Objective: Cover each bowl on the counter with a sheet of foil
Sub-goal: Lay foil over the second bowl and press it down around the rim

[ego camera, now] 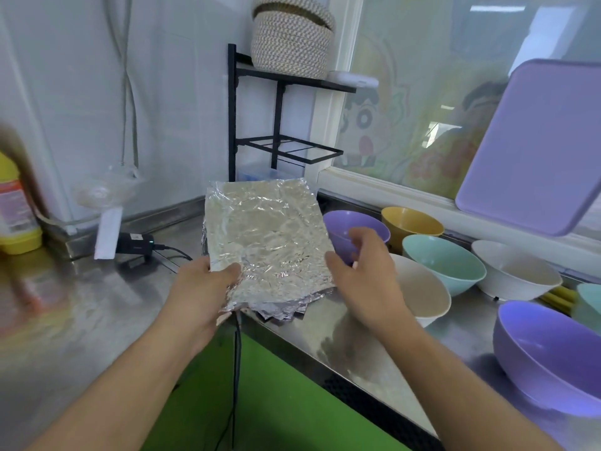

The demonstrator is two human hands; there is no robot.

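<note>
My left hand [208, 284] pinches the near left corner of a crinkled foil sheet [266, 236] and holds it tilted up over a stack of more foil sheets [289, 307] on the steel counter. My right hand [364, 271] hovers at the sheet's right edge, fingers loosely curved, holding nothing. Several uncovered bowls stand to the right: a small purple bowl [344, 222] behind my right hand, a yellow bowl [413, 222], a teal bowl [445, 262], a cream bowl [422, 294], a white bowl [517, 271] and a large purple bowl [549, 353].
A purple tray [536, 151] leans against the window at the right. A black wire rack [257, 125] with a woven basket [292, 37] stands at the back. A charger and cable [136, 244] lie left of the foil. A yellow bottle [16, 203] stands far left.
</note>
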